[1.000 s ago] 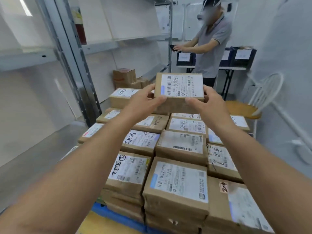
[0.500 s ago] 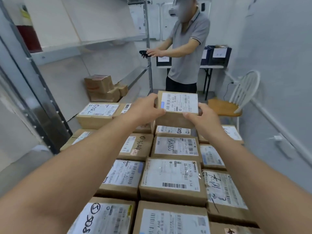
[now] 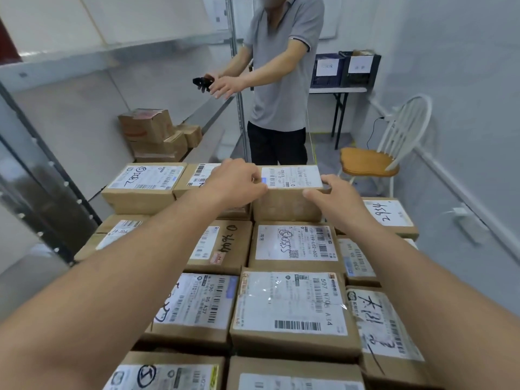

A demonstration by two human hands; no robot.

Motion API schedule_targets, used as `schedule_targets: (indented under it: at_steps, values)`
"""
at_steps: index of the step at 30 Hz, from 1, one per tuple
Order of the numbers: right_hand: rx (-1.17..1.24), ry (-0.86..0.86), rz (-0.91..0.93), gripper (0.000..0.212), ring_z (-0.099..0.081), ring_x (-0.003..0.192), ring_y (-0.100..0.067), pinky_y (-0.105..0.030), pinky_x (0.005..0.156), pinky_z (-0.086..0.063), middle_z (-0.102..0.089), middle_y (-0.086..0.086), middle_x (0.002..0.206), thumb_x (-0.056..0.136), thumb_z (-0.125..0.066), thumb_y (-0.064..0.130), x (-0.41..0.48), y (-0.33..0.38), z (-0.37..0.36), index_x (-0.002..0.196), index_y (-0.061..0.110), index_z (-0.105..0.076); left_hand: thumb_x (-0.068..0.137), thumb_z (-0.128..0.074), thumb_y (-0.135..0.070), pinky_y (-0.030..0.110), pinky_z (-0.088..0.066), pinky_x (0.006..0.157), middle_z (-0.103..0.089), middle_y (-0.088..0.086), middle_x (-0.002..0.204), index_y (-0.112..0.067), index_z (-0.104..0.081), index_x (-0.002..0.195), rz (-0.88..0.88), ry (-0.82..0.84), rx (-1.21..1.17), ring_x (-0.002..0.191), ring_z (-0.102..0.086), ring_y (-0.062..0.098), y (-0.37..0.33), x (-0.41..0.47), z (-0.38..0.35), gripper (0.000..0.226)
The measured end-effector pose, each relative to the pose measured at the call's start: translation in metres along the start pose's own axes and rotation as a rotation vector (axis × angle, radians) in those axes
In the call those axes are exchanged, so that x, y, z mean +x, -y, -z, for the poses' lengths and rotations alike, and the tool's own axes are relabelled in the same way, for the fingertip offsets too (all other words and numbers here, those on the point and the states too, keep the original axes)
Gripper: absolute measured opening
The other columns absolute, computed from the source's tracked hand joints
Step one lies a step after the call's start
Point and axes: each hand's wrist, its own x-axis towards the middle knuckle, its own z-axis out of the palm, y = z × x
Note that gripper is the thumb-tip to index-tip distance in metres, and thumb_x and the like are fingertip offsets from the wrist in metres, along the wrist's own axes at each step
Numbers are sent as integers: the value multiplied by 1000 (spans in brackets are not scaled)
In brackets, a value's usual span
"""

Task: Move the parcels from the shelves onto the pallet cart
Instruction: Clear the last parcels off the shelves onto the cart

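Arms stretched forward, the left hand [image 3: 236, 181] and right hand [image 3: 336, 199] gripped opposite ends of the white-labelled brown cardboard parcel [image 3: 289, 205], fingers [image 3: 328, 180] curled over its top edges.

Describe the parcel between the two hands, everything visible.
The parcel is a plain brown cardboard box, level, with a white shipping label covering its top: barcodes, small print, a blue patch at the left edge. It sits in the far row of the stacked parcels, seemingly resting on the layer below. The left hand grips its left top edge, the right hand its right corner.
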Motion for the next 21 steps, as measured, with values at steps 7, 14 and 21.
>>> schedule_targets:
  at_steps: [7,14,21]
  values:
    - [-92,3,-3,32,-56,95,-18,-36,80,-48,-61,2,104,90,-56,37,0,2,-2,114,18,-57,89,-55,-37,35,-45,77,-51,3,103,-18,-65,95,-7,-11,26,95,-49,21,-4,-5,-1,22]
    - [-376,-102,132,51,-44,120,-25,-35,85,-39,-46,-7,130,91,-55,40,-12,14,5,134,16,-42,92,-53,-33,39,-41,97,-48,4,128,-13,-57,123,-38,-56,6,114,-46,20,-15,-24,6,37]
    - [-586,-214,468,55,-36,128,-28,-36,96,-37,-39,-10,142,93,-52,33,-44,27,5,141,11,-37,93,-52,-36,34,-34,103,-44,0,139,-17,-51,133,-60,-177,55,127,-39,18,-36,-76,7,44]
